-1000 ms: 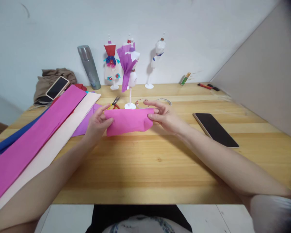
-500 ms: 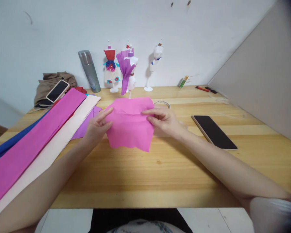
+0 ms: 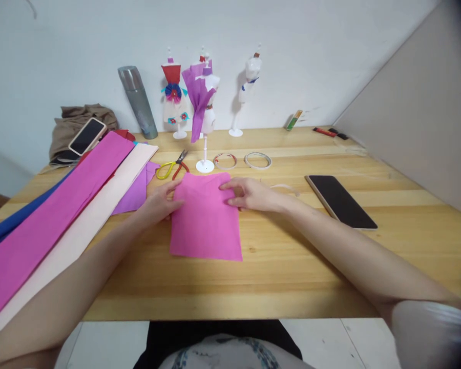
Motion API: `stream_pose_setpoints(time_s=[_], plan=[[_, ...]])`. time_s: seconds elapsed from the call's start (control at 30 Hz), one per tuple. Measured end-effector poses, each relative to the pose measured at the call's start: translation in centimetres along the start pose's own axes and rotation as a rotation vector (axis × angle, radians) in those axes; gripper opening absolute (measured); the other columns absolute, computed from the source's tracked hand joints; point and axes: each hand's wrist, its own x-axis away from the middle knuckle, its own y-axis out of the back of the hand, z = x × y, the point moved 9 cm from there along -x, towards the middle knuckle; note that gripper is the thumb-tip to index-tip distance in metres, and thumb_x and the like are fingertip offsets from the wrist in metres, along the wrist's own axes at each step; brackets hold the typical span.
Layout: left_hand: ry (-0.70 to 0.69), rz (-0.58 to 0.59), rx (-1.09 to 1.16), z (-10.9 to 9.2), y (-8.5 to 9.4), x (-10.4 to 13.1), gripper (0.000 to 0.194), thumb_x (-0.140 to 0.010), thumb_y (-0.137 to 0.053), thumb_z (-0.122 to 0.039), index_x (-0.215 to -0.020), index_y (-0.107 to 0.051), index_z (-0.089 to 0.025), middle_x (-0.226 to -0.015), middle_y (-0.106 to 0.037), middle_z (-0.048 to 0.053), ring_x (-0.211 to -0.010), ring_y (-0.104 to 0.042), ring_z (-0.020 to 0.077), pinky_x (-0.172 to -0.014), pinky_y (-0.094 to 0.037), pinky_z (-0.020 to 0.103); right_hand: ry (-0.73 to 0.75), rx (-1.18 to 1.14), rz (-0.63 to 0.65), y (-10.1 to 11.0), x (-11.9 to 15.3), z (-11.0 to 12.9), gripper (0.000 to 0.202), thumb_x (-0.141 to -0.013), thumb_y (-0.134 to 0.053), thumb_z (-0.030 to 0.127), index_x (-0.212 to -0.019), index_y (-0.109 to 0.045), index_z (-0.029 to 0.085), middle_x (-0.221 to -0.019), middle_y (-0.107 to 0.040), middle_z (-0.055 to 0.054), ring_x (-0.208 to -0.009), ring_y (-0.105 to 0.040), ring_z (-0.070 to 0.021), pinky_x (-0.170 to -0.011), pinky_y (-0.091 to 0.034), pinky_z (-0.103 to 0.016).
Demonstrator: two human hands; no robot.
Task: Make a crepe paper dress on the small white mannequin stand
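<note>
A sheet of pink crepe paper (image 3: 205, 225) is stretched between my hands, low over the table or resting on it. At its left edge my left hand (image 3: 159, 202) pinches the paper, fingers behind it partly hidden. My right hand (image 3: 251, 195) grips the upper right edge between thumb and fingers. Just beyond the sheet stands a small white mannequin (image 3: 210, 115) draped with purple crepe paper (image 3: 202, 102). Near my left hand lie scissors (image 3: 182, 156) with one yellow and one red handle. Two tape rolls (image 3: 225, 168) sit beyond the sheet.
Long strips of magenta paper (image 3: 61, 210) and pale paper (image 3: 80, 236) lie at left over purple paper (image 3: 132, 197). A phone (image 3: 87, 137), a grey bottle (image 3: 140, 105) and other mannequins (image 3: 172, 105) stand or lie behind. A dark tablet (image 3: 341, 201) is at right, a glue stick (image 3: 294, 120) farther back.
The pink paper has come down towards the table and now lies flatter, its near edge straighter. Both hands moved with it, uncovering the scissors, a tape roll and the mannequin's base.
</note>
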Motion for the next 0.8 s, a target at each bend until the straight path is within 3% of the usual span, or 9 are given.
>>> stream_pose_setpoints(time_s=[0.17, 0.27, 0.33, 0.4, 0.5, 0.67, 0.8], plan=[[0.244, -0.053, 0.075, 0.5, 0.4, 0.3, 0.053, -0.076, -0.073, -0.026, -0.127, -0.067, -0.015, -0.117, -0.072, 0.016, -0.047, -0.059, 0.0103, -0.044, -0.048, 0.027, 0.005, 0.254, -0.156, 2.0, -0.3, -0.4, 0.029, -0.078, -0.076, 0.025, -0.106, -0.079, 0.021, -0.074, -0.072, -0.003, -0.061, -0.062, -0.0156, -0.059, -0.047, -0.029], [0.285, -0.133, 0.041, 0.4, 1.4, 0.5, 0.044, -0.076, -0.068, -0.021, -0.119, -0.068, -0.013, -0.111, -0.072, 0.013, -0.04, -0.052, 0.0072, -0.041, -0.043, 0.027, 0.039, 0.423, -0.228, 2.4, -0.2, 0.4, 0.023, -0.083, -0.069, 0.021, -0.103, -0.08, 0.021, -0.073, -0.071, -0.006, -0.064, -0.063, -0.0199, -0.064, -0.05, -0.034], [0.248, -0.161, -0.01, 0.2, 1.9, 0.3, 0.034, -0.077, -0.067, -0.022, -0.11, -0.071, -0.014, -0.087, -0.072, 0.005, -0.039, -0.049, 0.0078, -0.041, -0.04, 0.026, 0.154, 0.497, -0.249, 2.1, 0.0, 2.0, 0.025, -0.087, -0.065, 0.023, -0.107, -0.08, 0.02, -0.088, -0.075, -0.01, -0.08, -0.068, -0.0255, -0.076, -0.054, -0.041], [0.179, -0.17, -0.081, -0.1, 2.2, 0.1, 0.027, -0.079, -0.066, -0.027, -0.102, -0.073, -0.016, -0.063, -0.063, -0.001, -0.04, -0.045, 0.0099, -0.043, -0.036, 0.025, 0.322, 0.507, -0.187, 0.8, 0.4, 3.7, 0.032, -0.093, -0.062, 0.029, -0.12, -0.076, 0.021, -0.116, -0.074, -0.014, -0.107, -0.069, -0.0308, -0.095, -0.053, -0.048], [0.021, -0.179, -0.246, -1.0, 2.3, 0.0, 0.023, -0.083, -0.062, -0.031, -0.097, -0.075, -0.019, -0.059, -0.057, -0.002, -0.05, -0.047, 0.0135, -0.051, -0.038, 0.027, 0.457, 0.519, -0.036, -1.4, 0.7, 4.3, 0.047, -0.095, -0.062, 0.04, -0.138, -0.066, 0.021, -0.148, -0.06, -0.016, -0.137, -0.054, -0.0352, -0.115, -0.041, -0.057], [-0.201, 0.005, -0.456, -1.8, -0.3, 0.4, 0.015, -0.083, -0.062, -0.03, -0.083, -0.075, -0.023, -0.076, -0.064, 0.004, -0.071, -0.057, 0.0202, -0.069, -0.046, 0.032, 0.403, 0.554, 0.121, -3.1, 0.1, 1.8, 0.049, -0.096, -0.062, 0.042, -0.139, -0.065, 0.019, -0.151, -0.056, -0.018, -0.142, -0.051, -0.0368, -0.118, -0.038, -0.06], [-0.216, 0.079, -0.567, -1.6, -1.1, 0.8, 0.023, -0.089, -0.057, -0.034, -0.081, -0.075, -0.023, -0.078, -0.063, 0.005, -0.075, -0.058, 0.0211, -0.071, -0.045, 0.032, 0.369, 0.466, -0.037, -1.3, -0.2, 2.2, 0.042, -0.1, -0.053, 0.039, -0.133, -0.068, 0.018, -0.143, -0.064, -0.016, -0.134, -0.059, -0.0295, -0.113, -0.045, -0.048]])
